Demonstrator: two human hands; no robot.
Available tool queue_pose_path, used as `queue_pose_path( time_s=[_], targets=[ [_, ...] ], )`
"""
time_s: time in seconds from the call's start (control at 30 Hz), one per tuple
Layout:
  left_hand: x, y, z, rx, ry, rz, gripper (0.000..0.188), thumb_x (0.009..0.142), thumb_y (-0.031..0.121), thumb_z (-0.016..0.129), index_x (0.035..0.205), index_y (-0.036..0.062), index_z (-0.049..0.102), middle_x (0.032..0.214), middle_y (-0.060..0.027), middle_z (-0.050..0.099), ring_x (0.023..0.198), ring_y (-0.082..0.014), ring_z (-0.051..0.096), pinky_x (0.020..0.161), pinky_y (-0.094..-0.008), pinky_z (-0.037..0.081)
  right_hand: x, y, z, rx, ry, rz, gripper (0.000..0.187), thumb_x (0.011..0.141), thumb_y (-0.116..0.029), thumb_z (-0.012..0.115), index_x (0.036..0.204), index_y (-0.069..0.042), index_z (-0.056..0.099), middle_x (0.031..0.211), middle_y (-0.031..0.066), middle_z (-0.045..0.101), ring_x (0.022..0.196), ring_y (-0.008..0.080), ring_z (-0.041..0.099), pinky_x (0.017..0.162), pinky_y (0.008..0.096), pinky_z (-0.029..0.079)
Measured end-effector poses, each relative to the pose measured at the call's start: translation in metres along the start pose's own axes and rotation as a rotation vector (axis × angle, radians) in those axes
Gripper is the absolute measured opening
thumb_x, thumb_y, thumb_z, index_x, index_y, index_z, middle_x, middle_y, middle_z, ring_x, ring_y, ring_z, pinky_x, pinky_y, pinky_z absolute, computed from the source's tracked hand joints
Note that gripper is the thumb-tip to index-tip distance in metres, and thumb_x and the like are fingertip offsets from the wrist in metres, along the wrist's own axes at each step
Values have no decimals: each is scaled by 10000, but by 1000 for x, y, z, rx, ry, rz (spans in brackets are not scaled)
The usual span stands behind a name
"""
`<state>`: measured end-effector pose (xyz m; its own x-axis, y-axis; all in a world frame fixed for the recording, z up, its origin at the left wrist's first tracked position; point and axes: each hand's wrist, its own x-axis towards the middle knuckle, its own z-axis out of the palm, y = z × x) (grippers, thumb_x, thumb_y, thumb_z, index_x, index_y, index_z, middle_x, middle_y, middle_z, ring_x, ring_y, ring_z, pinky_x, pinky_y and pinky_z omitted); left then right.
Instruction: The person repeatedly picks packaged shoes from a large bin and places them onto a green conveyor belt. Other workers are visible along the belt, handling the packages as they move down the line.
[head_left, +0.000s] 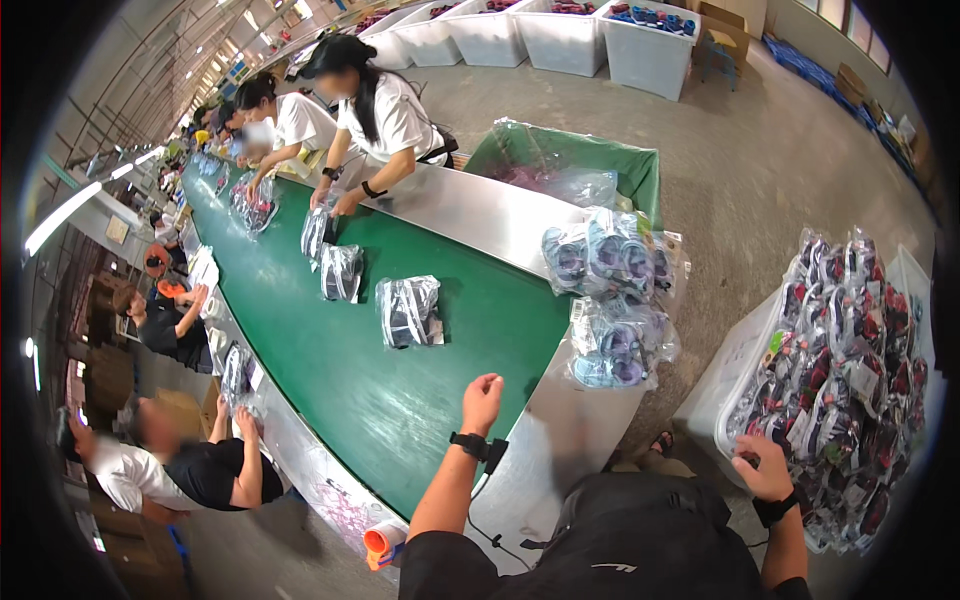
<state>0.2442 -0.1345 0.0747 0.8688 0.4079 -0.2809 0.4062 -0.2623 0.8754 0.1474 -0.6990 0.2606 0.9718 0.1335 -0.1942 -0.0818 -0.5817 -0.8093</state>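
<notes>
My left hand (481, 404) hovers over the near end of the green conveyor belt (350, 385), empty, its fingers loosely bent. Ahead of it on the belt lies a clear bag of dark striped shoes (409, 312). Farther up sits another bagged dark pair (342, 273). My right hand (765, 470) is at the near left side of a white bin heaped with bagged dark and red shoes (835, 370). Its fingers are apart with nothing between them; whether it touches a bag I cannot tell. Bagged light blue shoes (612, 340) are piled at the metal table's right corner.
Behind the metal ledge (490, 220) stands a green-lined bin (640, 170) with plastic bags. A co-worker (385, 115) handles a bag across the belt; others work along both sides. An orange tape roll (378, 543) sits at the near left edge. Grey bins (650, 60) line the back.
</notes>
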Motion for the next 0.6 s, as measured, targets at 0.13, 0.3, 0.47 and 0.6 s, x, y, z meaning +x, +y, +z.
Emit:
queue_pose_path(
  time_s=[0.13, 0.3, 0.47, 0.6],
  targets=[
    [53, -28, -27, 63, 130, -14, 444, 927, 334, 723, 1171, -37, 713, 1082, -211, 749, 1000, -308, 714, 906, -397, 549, -2, 28, 8, -103, -35, 15, 379, 814, -113, 748, 1149, 53, 683, 955, 152, 710, 875, 249, 703, 828, 342, 556],
    [110, -40, -60, 77, 420, 17, 616, 858, 463, 760, 1228, -26, 693, 1199, -245, 705, 1167, -387, 650, 1015, -456, 505, 1, 104, 17, -293, -99, 69, 265, 799, -110, 765, 1020, 31, 727, 902, 111, 739, 802, 178, 704, 759, 324, 564],
    [174, -43, -104, 50, 624, -132, 669, 839, 494, 744, 1266, -17, 675, 1267, -260, 675, 1216, -404, 620, 1068, -457, 470, -34, 190, 7, -408, -303, 270, 357, 937, -154, 735, 1250, 7, 680, 1086, 179, 732, 991, 262, 687, 875, 388, 540],
    [205, -50, -138, 243, 683, -169, 736, 829, 500, 742, 1351, -5, 625, 1377, -252, 614, 1327, -409, 533, 1159, -480, 391, -52, 226, 3, -402, -331, 306, 371, 965, -240, 714, 1259, -14, 692, 1090, 174, 755, 983, 263, 718, 852, 378, 559]
  ],
)
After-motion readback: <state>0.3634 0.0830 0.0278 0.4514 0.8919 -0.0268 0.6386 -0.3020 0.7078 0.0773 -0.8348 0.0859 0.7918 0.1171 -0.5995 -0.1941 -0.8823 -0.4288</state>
